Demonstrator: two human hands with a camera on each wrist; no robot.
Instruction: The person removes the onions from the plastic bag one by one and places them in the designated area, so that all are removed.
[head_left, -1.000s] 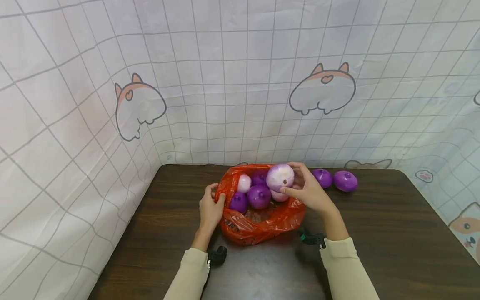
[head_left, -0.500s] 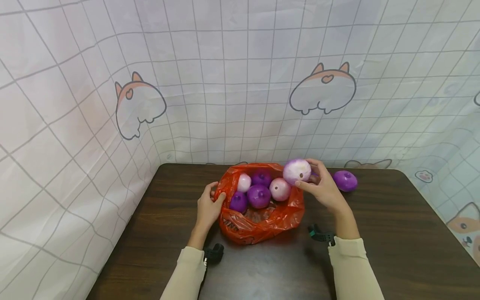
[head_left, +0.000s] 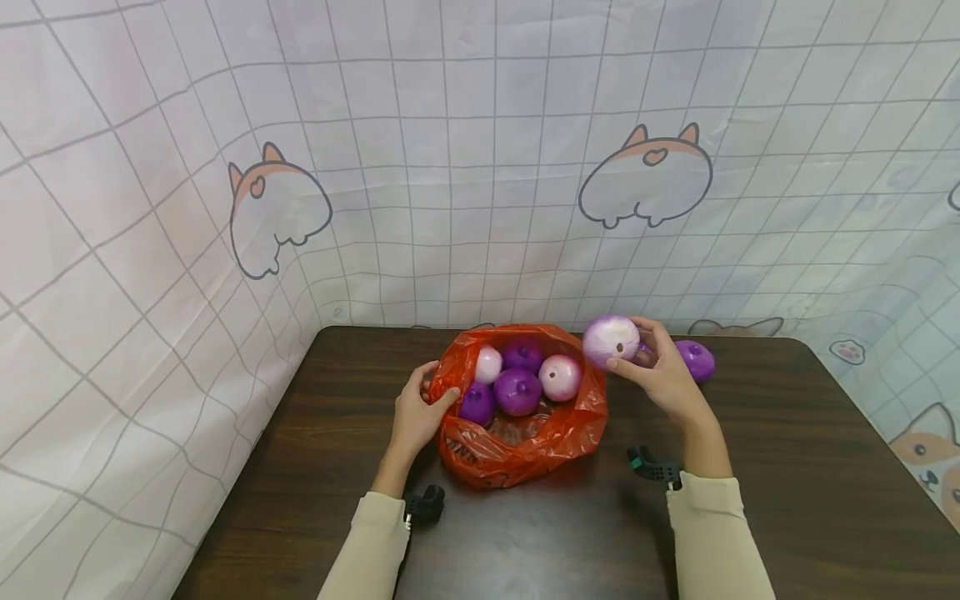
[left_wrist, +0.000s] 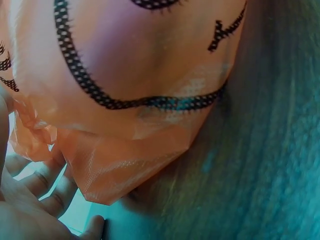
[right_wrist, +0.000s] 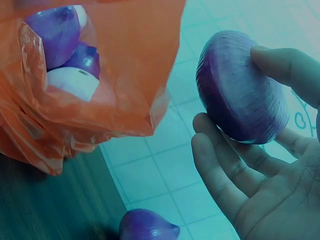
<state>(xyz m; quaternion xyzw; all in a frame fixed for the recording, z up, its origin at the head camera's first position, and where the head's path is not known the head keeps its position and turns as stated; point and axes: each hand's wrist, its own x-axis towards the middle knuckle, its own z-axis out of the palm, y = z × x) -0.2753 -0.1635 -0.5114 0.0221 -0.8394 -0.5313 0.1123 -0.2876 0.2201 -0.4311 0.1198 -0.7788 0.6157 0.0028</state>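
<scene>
A red plastic bag (head_left: 495, 467) sits on the table with its mouth spread wide. Purple onions (head_left: 517, 392) and paler ones (head_left: 560, 377) lie inside it. My left hand (head_left: 415, 421) pinches the bag's left rim, thumb over the edge; in the left wrist view the printed side of the bag (left_wrist: 120, 115) hides part of that hand. To the right of the bag, my right hand (head_left: 667, 379) holds a purple-and-white onion (head_left: 611, 340) in the air. The right wrist view shows thumb and fingers on opposite sides of this onion (right_wrist: 240, 90).
A purple onion (head_left: 696, 361) lies on the dark wooden table (head_left: 780, 467) behind the right hand, and another is mostly hidden by the fingers. A white grid-patterned curtain (head_left: 465, 167) hangs along the back and left edges of the table.
My right hand has carried the onion from over the bag's right side out to the right, uncovering a pale onion in the bag. The left hand stays at the bag's rim.
</scene>
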